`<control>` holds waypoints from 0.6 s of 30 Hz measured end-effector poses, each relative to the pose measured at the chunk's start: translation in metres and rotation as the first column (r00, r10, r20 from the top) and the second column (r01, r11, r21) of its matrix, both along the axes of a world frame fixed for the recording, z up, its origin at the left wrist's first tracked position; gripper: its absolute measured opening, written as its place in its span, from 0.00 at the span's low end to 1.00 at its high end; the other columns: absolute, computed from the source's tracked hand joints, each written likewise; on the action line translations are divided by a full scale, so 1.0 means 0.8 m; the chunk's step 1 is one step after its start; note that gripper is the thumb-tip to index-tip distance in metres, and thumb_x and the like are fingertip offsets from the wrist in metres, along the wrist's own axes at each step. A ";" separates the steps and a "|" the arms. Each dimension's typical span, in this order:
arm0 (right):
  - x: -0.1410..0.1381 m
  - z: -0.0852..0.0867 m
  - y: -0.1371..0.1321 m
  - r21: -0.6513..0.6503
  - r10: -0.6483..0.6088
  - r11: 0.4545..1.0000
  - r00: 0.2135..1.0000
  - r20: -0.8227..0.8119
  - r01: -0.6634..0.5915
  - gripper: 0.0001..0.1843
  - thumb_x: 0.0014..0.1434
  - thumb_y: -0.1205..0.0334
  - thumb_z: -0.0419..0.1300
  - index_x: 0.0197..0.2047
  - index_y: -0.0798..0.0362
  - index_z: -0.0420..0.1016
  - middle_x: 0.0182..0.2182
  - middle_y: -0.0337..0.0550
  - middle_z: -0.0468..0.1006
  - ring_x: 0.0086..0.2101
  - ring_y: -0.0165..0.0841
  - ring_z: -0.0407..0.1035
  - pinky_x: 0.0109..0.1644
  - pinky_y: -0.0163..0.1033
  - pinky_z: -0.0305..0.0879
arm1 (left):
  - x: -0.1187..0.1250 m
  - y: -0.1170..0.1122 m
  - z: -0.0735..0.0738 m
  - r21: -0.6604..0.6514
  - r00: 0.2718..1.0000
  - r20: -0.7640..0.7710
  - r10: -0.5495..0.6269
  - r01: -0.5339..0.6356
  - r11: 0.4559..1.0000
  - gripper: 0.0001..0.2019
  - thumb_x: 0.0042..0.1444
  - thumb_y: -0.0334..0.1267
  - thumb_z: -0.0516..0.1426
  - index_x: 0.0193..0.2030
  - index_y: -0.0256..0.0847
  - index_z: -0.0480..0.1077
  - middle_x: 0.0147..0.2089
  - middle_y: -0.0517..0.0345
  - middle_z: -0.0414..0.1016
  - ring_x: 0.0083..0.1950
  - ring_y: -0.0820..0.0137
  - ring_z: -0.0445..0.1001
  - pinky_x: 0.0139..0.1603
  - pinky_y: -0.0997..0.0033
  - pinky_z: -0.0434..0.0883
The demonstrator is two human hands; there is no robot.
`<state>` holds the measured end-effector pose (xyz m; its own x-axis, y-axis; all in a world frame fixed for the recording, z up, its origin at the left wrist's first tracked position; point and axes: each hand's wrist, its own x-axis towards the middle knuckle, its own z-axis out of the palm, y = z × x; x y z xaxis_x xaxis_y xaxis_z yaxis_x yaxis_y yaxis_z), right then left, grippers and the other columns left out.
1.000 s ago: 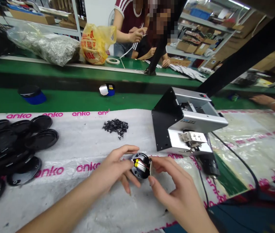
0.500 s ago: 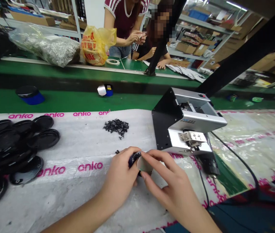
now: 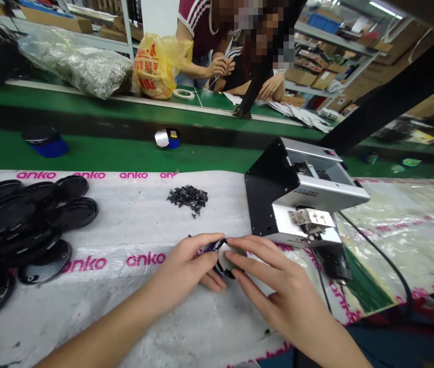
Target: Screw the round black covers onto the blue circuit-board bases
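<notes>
Since half a second ago, the pale disc has settled against the round black casing. With my right grip narrow, I hold the disc there, fingers across its face; with my left grip I hold the casing's left side. Both pieces are over the white sheet on the desk, between the small black parts and the silver machine.

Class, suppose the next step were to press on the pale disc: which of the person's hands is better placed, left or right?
Probably the right hand: its fingertips lie on the pale disc. The left hand seems occupied, gripping the round black housing from the opposite side.
</notes>
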<state>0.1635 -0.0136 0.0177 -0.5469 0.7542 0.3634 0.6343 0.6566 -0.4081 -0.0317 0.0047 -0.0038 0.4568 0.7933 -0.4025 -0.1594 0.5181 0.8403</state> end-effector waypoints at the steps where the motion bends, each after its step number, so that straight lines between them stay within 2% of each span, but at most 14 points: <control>1: 0.001 0.001 0.002 -0.007 0.015 1.000 1.000 0.005 -0.014 0.17 0.64 0.72 0.58 0.54 0.50 0.73 0.53 0.47 0.73 0.54 0.37 0.66 0.56 0.46 0.70 | 0.000 0.000 0.000 0.016 1.000 -0.010 -0.008 0.008 1.000 0.23 0.62 0.34 0.56 0.64 0.37 0.66 0.29 0.55 0.81 0.31 0.66 0.82 0.37 0.68 0.79; 6: 0.004 0.008 0.006 -0.029 0.074 0.997 0.997 0.036 -0.073 0.16 0.65 0.71 0.57 0.55 0.50 0.73 0.54 0.47 0.73 0.55 0.39 0.65 0.54 0.47 0.71 | -0.001 0.000 -0.002 0.027 0.999 -0.034 -0.029 0.030 0.999 0.24 0.63 0.33 0.56 0.66 0.36 0.64 0.27 0.57 0.81 0.31 0.68 0.82 0.37 0.69 0.78; 12: 0.001 0.011 0.007 -0.012 0.028 1.000 0.999 0.032 -0.027 0.13 0.66 0.70 0.56 0.51 0.51 0.76 0.51 0.50 0.75 0.47 0.38 0.70 0.45 0.46 0.75 | -0.002 -0.001 -0.004 0.037 0.999 -0.025 -0.042 0.043 0.998 0.21 0.64 0.36 0.56 0.64 0.41 0.66 0.31 0.59 0.81 0.32 0.69 0.82 0.37 0.69 0.79; 18: -0.002 0.019 0.005 -0.049 0.040 0.998 0.997 0.070 -0.037 0.12 0.66 0.69 0.56 0.50 0.53 0.77 0.50 0.51 0.75 0.45 0.37 0.70 0.43 0.43 0.75 | 0.002 -0.002 -0.001 0.040 1.000 -0.014 -0.023 0.023 0.999 0.20 0.64 0.35 0.55 0.63 0.41 0.68 0.34 0.58 0.81 0.32 0.70 0.82 0.38 0.69 0.79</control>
<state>0.1622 -0.0095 0.0331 -0.5990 0.7475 0.2871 0.6373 0.6621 -0.3943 -0.0303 0.0032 -0.0048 0.4697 0.7985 -0.3765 -0.1363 0.4870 0.8627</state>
